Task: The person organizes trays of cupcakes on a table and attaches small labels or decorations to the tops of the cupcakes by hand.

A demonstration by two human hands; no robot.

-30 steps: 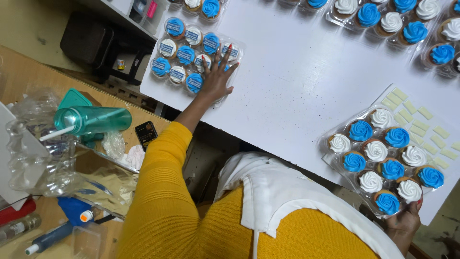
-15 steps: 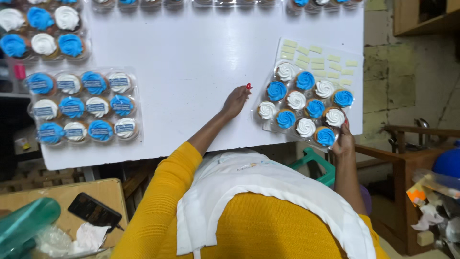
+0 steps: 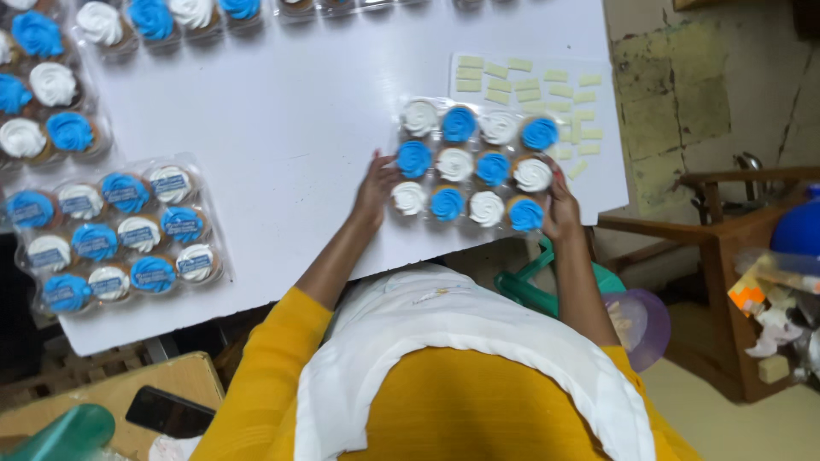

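Cupcake tray [image 3: 472,162] now gripped by left hand [image 3: 376,188] too.

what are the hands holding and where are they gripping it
Both hands hold the clear tray of blue and white cupcakes by its short ends: left hand on the left edge, right hand at the right near corner.
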